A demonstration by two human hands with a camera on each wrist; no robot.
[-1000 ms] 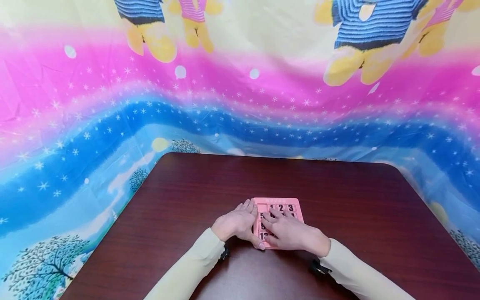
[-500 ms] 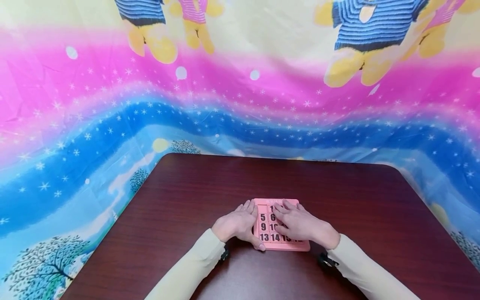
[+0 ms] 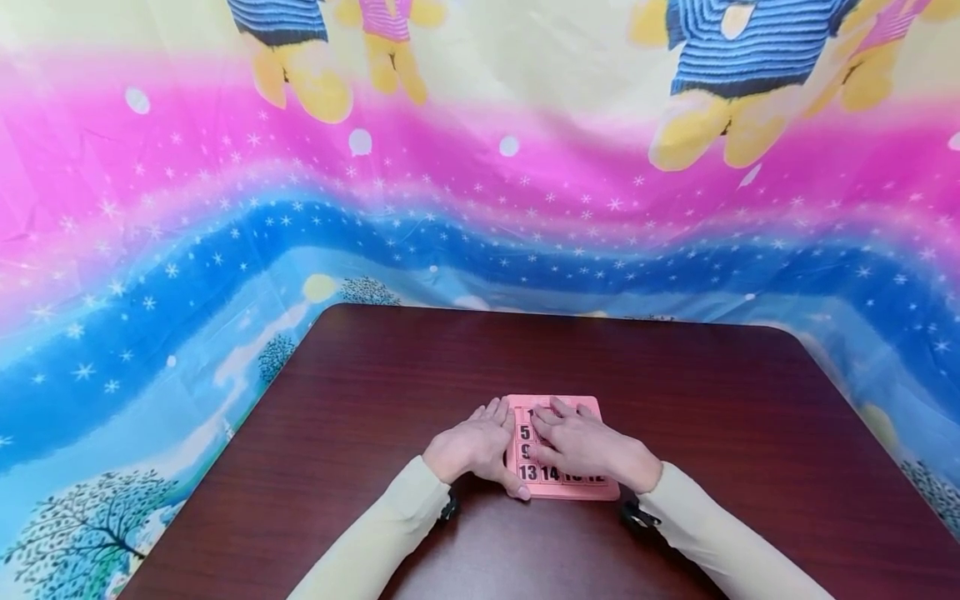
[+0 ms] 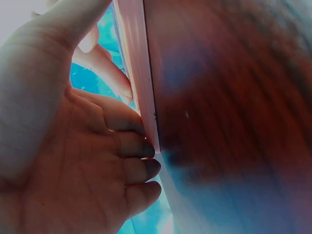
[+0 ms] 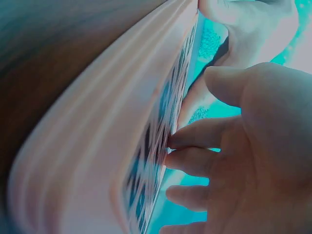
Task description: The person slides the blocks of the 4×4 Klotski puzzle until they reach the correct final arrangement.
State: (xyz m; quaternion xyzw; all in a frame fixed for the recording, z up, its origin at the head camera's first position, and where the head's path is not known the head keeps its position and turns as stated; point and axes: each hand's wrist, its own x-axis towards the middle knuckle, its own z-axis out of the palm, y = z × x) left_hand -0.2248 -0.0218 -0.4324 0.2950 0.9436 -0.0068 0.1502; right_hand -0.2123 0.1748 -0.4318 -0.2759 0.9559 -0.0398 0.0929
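Observation:
A pink number slide puzzle lies flat on the brown table. Black numbers 1, 5, 9, 13 and 14 show on its left and near tiles; much of the rest is under my right hand. My left hand braces the puzzle's left side, its fingers straight along the edge and its thumb at the near left corner. In the left wrist view, fingertips meet the pink side wall. Across the top of the puzzle lies my right hand, fingers spread and nearly straight. Its fingertips touch the tiles in the right wrist view.
The dark wood table extends around the puzzle on all sides. Behind it hangs a bright cloth backdrop with snowflakes, trees and bears. Black straps sit at both cuffs.
My right hand has shifted right over the puzzle and then partly back left. The tile marked 1 sits further left in the top row. My left hand has stayed put.

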